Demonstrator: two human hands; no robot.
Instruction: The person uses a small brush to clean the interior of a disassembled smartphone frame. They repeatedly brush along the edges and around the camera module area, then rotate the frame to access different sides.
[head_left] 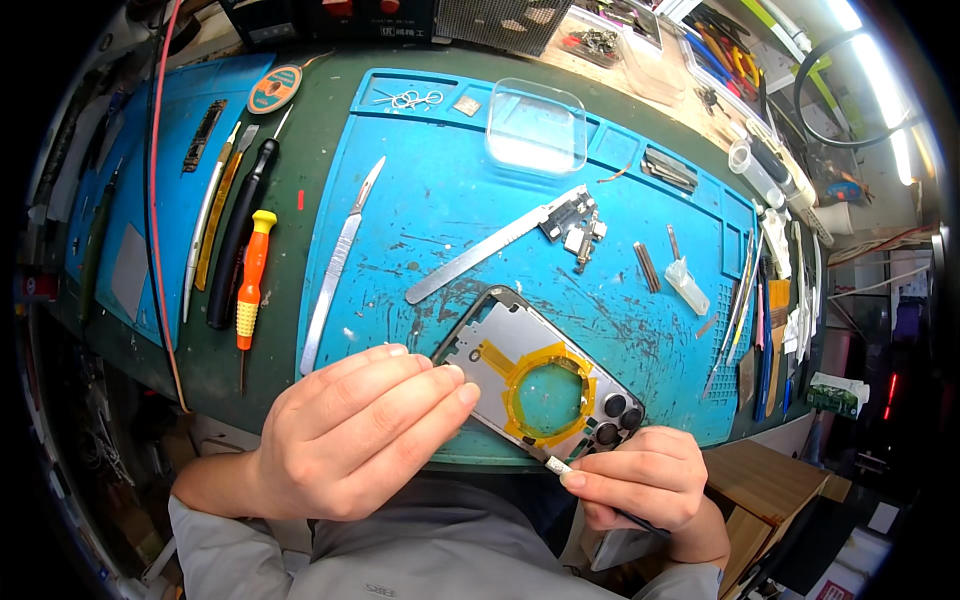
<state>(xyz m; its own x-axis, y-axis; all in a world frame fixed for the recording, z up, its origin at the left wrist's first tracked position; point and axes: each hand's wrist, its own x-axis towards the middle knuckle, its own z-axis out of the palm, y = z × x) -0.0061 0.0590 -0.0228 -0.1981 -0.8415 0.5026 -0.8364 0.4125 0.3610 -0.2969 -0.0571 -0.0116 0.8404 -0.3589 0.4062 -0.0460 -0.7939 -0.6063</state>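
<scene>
Yellow-taped, the phone shell is at the near edge of the blue mat, where the right hand pinches a small pale piece and the left hand curls, grip unclear; steadying the shell and pressing lightly should help.

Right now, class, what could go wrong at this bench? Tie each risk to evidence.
The small pale piece pinched in the right hand is by the edge of the phone housing; a slip might scratch it or disturb its yellow ring. The scalpel lies uncovered near the left hand, so a careless reach could cut. Loose parts on the blue mat might get knocked away.
</scene>
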